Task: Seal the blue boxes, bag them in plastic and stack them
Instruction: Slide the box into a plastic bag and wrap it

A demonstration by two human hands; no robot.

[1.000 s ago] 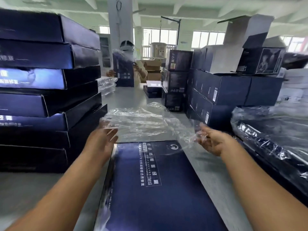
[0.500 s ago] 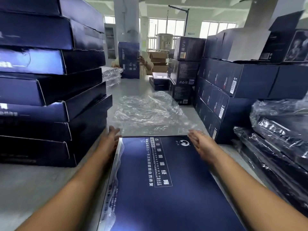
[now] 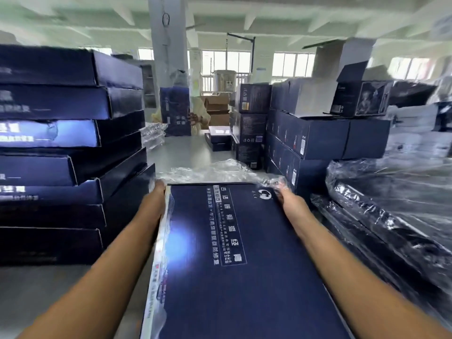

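**Bag mouth at the far end of the box**

At 9 o'clock a stack of blue boxes rises near the left forearm but apart from it. Just right of the stack, the left grip lies against the far left corner of the blue box. Its fingers are straight and flat along the side wall, and no film shows inside it. The box lies flat on the worktop with its long axis running 6 to 12 o'clock, its far end between the two hands. At 12 o'clock the plastic bag lies crumpled on the worktop, touching that far end. The right grip sits at the far right corner, fingers curled with bunched film over them, so it seems to be nipping the bag's mouth. Unbagged cartons stand at 1 o'clock. At 3 o'clock the bagged boxes pile up near the right forearm.

From this I judge bagging to be the step in hand. Either the mouth has to travel from 12 toward 6 o'clock along the box's length, or the box has to slide toward 12 into it. Both hands are equally near the mouth, and only the right shows film in its hold. The lane is narrow sideways, hemmed in at 9 and 3 o'clock, while bare worktop lies open toward 12. The box's far corners are where the film could snag.
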